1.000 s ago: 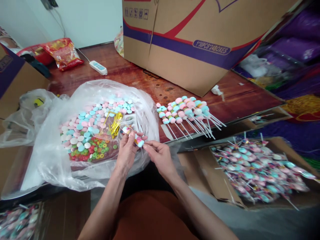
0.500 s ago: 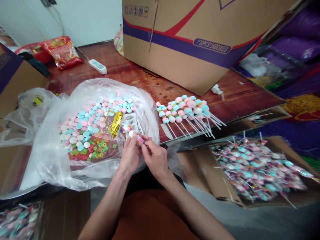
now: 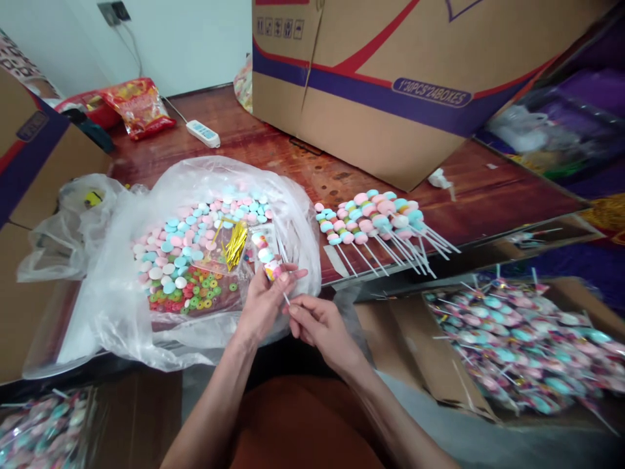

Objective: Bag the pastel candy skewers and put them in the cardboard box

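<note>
- Pink, blue and white candies show on the candy skewer (image 3: 266, 254) in my hands, which tilts over the near right part of the plastic bag (image 3: 117, 332).
- My left hand (image 3: 263, 303), at the bag's near right edge, has its fingers curled closed around the skewer's lower end, over what looks like a printed wrapper, a fingertip or two sticking out loosely. I judge this low grip spares the sweets above.
- My right hand (image 3: 317, 326), just off that same edge of the bag, pinches thumb and forefinger together at the bottom of the white stick (image 3: 286, 298), other fingers folded in; probably that steadies it from below.
- Loose round candies (image 3: 168, 247) fill the bag's far and left parts, with ring-shaped gummies (image 3: 195, 293) nearer me; whether inside or on opened film, I cannot tell. Separate heaps seem easier to pick from.
- Gold twist ties (image 3: 236, 244) lie right of the heaps within the bag, likely for a short reach.
- Right of the bag, laid-out skewers (image 3: 375, 218) rest side by side on the wooden table (image 3: 273, 146), sticks toward me, presumably for easy grasping.
- Lower and further right of the bag, an open carton (image 3: 469, 391) holds a jumbled pile of wrapped skewers (image 3: 527, 345); order seems unimportant there.
</note>
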{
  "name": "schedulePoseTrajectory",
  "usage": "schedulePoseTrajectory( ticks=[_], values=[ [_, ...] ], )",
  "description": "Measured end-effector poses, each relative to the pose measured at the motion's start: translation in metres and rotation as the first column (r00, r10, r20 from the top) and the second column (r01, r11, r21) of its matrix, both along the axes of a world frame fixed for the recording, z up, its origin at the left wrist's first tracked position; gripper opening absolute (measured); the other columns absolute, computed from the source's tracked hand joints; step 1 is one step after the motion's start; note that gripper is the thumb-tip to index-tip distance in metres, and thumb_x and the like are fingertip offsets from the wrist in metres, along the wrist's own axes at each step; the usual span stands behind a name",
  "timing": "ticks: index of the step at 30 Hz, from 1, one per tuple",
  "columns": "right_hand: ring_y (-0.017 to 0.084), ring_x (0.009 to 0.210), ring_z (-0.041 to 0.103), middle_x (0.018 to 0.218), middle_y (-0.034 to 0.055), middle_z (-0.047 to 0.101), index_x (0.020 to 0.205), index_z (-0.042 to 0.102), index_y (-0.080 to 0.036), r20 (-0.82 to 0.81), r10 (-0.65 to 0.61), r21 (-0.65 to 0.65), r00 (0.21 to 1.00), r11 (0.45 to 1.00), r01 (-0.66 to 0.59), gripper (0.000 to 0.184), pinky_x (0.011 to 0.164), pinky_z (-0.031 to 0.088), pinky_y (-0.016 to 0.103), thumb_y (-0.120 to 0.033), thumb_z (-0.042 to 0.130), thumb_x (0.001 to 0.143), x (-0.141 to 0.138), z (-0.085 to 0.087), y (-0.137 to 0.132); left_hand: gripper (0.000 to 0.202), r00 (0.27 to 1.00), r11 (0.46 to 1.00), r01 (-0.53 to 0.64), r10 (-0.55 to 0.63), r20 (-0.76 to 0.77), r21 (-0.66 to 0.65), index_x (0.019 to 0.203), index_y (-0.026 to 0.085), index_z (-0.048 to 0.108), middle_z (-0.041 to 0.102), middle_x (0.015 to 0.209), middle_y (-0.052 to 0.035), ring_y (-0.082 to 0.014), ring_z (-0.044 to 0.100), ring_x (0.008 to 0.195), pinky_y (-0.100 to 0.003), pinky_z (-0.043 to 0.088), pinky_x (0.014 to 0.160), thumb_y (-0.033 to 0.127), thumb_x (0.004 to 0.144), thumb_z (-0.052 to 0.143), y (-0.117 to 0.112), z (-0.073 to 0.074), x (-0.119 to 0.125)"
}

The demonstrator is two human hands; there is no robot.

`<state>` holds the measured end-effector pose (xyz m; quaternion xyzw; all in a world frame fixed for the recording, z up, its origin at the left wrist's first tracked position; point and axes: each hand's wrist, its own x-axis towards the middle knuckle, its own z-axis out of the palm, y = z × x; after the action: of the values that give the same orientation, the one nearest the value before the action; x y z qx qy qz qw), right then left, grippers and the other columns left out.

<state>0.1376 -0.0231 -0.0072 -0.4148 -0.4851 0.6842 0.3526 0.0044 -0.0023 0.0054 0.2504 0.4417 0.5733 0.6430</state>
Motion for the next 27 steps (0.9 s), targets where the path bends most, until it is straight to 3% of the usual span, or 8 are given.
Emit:
schedulePoseTrajectory(
  ticks=[5, 9, 13, 17, 20, 23, 25, 27],
  values=[
    [0.004, 0.041, 0.028, 0.053, -0.0057, 0.049, 0.077, 0.061, -0.017, -0.131, -0.123, -0.103, 0.984, 0.989, 0.110, 0.026, 0.040, 0.018, 0.021, -0.040, 0.062, 0.087, -0.008, -0.001, 0.001, 0.029, 0.992, 0.997, 0.034, -0.026, -0.121, 0.072, 0.108, 0.020, 0.061, 0.066, 0.118, -0.0104, -0.0263, 0.066, 0.111, -0.034, 0.051, 0.088, 0.039, 0.087, 0.067, -0.007, 0.001, 0.002],
    [0.004, 0.041, 0.028, 0.052, -0.0058, 0.048, 0.073, 0.060, -0.016, -0.159, -0.163, -0.108, 0.974, 0.983, 0.147, 0.026, 0.040, 0.018, 0.020, -0.038, 0.063, 0.087, -0.011, 0.000, -0.001, 0.039, 0.988, 1.000, -0.007, 0.009, -0.156, 0.018, 0.103, 0.017, 0.061, 0.071, 0.108, -0.0137, -0.0271, 0.071, 0.098, -0.037, 0.054, 0.081, 0.051, 0.085, 0.063, -0.008, 0.000, 0.005],
    [0.003, 0.040, 0.028, 0.051, -0.0059, 0.049, 0.077, 0.063, -0.016, -0.203, -0.190, -0.138, 0.961, 0.977, 0.164, 0.024, 0.039, 0.017, 0.019, -0.038, 0.064, 0.086, -0.015, 0.002, -0.003, 0.045, 0.933, 0.998, -0.066, 0.063, -0.354, 0.003, 0.093, 0.015, 0.063, 0.072, 0.095, -0.0135, -0.0249, 0.071, 0.083, -0.036, 0.054, 0.073, 0.059, 0.088, 0.054, -0.010, -0.006, 0.004],
    [0.002, 0.038, 0.026, 0.049, -0.0065, 0.048, 0.079, 0.065, -0.015, -0.265, -0.214, -0.215, 0.940, 0.964, 0.159, 0.022, 0.038, 0.015, 0.018, -0.037, 0.068, 0.083, -0.019, 0.005, -0.002, 0.045, 0.781, 0.997, -0.021, 0.060, -0.621, 0.070, 0.088, 0.017, 0.066, 0.070, 0.083, -0.0101, -0.0213, 0.068, 0.078, -0.033, 0.051, 0.075, 0.054, 0.095, 0.041, -0.013, -0.013, -0.005],
    [0.001, 0.037, 0.025, 0.048, -0.0071, 0.047, 0.077, 0.065, -0.015, -0.313, -0.229, -0.265, 0.922, 0.953, 0.146, 0.022, 0.037, 0.015, 0.018, -0.036, 0.071, 0.081, -0.021, 0.008, 0.002, 0.041, 0.600, 0.992, 0.066, 0.046, -0.799, 0.107, 0.082, 0.018, 0.062, 0.064, 0.070, -0.0058, -0.0180, 0.061, 0.066, -0.031, 0.047, 0.068, 0.045, 0.098, 0.037, -0.013, -0.014, -0.012],
    [0.001, 0.036, 0.023, 0.046, -0.0079, 0.045, 0.075, 0.064, -0.015, -0.332, -0.240, -0.259, 0.912, 0.953, 0.157, 0.023, 0.037, 0.015, 0.018, -0.037, 0.072, 0.079, -0.023, 0.013, 0.007, 0.030, 0.409, 0.960, 0.237, 0.038, -0.912, 0.147, 0.075, 0.020, 0.055, 0.054, 0.062, -0.0015, -0.0156, 0.050, 0.056, -0.029, 0.038, 0.058, 0.032, 0.097, 0.038, -0.012, -0.011, -0.018],
    [0.001, 0.037, 0.022, 0.046, -0.0080, 0.044, 0.074, 0.064, -0.015, -0.323, -0.237, -0.230, 0.916, 0.959, 0.166, 0.024, 0.037, 0.014, 0.018, -0.037, 0.071, 0.079, -0.023, 0.015, 0.010, 0.026, 0.317, 0.914, 0.358, 0.072, -0.946, 0.189, 0.073, 0.020, 0.053, 0.055, 0.066, -0.0028, -0.0168, 0.050, 0.062, -0.030, 0.039, 0.062, 0.024, 0.095, 0.038, -0.012, -0.007, -0.022],
    [0.001, 0.038, 0.022, 0.047, -0.0081, 0.043, 0.074, 0.063, -0.015, -0.304, -0.227, -0.208, 0.925, 0.964, 0.169, 0.025, 0.038, 0.014, 0.018, -0.038, 0.071, 0.080, -0.022, 0.016, 0.011, 0.028, 0.274, 0.884, 0.411, 0.113, -0.955, 0.223, 0.074, 0.020, 0.055, 0.058, 0.075, -0.0061, -0.0194, 0.052, 0.074, -0.034, 0.042, 0.072, 0.022, 0.095, 0.037, -0.014, -0.002, -0.027]
  ],
)
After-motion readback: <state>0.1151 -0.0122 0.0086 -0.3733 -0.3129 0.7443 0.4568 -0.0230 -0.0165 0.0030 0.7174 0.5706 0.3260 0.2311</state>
